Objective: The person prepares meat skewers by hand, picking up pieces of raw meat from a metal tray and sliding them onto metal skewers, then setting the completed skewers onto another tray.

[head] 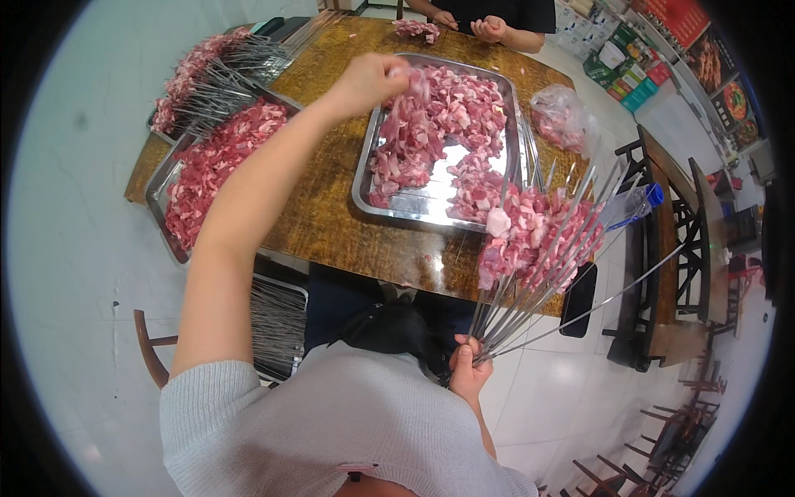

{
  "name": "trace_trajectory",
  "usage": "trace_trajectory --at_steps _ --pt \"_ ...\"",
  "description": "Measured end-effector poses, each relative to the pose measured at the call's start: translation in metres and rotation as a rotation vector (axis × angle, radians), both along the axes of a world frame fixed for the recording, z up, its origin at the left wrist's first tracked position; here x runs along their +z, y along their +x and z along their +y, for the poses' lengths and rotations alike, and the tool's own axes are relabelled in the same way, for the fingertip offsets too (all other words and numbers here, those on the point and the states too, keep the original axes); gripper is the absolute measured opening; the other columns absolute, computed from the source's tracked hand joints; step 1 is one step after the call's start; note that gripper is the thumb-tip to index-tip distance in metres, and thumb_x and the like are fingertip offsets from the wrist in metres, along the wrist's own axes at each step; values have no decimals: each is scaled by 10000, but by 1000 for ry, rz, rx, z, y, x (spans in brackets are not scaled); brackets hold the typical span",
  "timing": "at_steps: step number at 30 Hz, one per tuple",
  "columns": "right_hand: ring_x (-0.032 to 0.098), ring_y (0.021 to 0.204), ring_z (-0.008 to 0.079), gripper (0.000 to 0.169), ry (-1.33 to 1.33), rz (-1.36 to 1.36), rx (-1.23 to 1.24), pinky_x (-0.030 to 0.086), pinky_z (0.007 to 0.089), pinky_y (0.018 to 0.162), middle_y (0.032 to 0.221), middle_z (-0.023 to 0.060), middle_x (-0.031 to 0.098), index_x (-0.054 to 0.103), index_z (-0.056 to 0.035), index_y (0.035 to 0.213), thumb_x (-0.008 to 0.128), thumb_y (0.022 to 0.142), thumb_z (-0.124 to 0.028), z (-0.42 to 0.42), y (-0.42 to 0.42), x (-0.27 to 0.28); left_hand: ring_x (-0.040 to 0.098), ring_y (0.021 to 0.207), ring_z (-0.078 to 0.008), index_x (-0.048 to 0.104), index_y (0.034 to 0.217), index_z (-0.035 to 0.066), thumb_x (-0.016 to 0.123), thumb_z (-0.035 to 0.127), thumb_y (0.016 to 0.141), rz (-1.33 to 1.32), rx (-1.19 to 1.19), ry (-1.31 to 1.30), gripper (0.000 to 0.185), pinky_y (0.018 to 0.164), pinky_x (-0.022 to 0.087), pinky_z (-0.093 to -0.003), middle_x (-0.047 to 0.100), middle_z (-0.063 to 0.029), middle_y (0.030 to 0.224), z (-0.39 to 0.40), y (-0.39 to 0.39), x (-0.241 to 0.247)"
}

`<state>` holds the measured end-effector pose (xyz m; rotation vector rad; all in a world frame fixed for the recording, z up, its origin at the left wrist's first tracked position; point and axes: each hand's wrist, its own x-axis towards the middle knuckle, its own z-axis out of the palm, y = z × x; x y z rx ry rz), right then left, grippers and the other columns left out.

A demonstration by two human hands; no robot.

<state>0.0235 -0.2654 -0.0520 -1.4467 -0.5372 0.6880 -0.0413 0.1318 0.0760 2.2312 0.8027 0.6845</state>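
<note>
My left hand [374,79] is closed on some raw meat at the upper left of a steel tray [363,192]; its fingertips are blurred by motion. Chunks of raw meat [459,102] are heaped in the tray, whose bare metal shows in the lower middle. Low on the right, my right hand [471,368] grips a fanned bundle of metal skewers [497,323] near their lower ends. Several carry threaded raw meat [528,239] midway, beside the tray's lower right corner; others look bare, their tips pointing up and right.
At left stand a second tray of cut meat [217,168] and a pile of loaded skewers [205,81]. Bare skewers [276,317] lie in a tray below the table edge. A bag of meat [562,118], bottle [633,205] and phone [579,301] are right. Across sits a person [497,18].
</note>
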Motion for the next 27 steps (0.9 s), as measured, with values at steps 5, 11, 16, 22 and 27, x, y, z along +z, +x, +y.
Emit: trace_trajectory --at_steps 5,11,16,22,27 --pt "329 403 52 159 18 -44 61 244 184 381 490 -16 385 533 6 846 470 808 -135 2 -1 1 509 602 -98 587 759 48 513 242 756 -59 -143 -42 208 567 430 -251 537 -43 671 -14 5 52" --pt "327 398 53 167 4 -9 97 245 185 377 489 -18 385 533 4 850 474 808 -147 4 1 1 521 585 -145 587 712 20 551 212 710 82 -172 305 196 584 414 -274 569 -49 645 13 3 13" --pt "326 397 52 171 -20 15 78 244 188 374 489 -19 384 538 -3 854 483 807 -158 2 1 -1 494 551 -77 577 691 35 540 291 751 49 -64 -53 265 551 387 -219 547 -12 583 -13 5 48" --pt "331 400 55 176 -3 11 110 248 190 379 491 -17 392 545 -4 858 488 805 -163 1 2 -3 492 588 -55 556 756 67 552 343 746 -172 -42 -181 276 541 390 -198 570 -29 688 -27 6 60" --pt "335 400 57 167 10 -37 88 254 192 380 489 -16 397 548 -3 853 483 805 -150 0 1 -5 509 614 -106 539 765 54 578 300 722 215 -208 -245 253 558 415 -256 581 -53 805 -56 15 60"
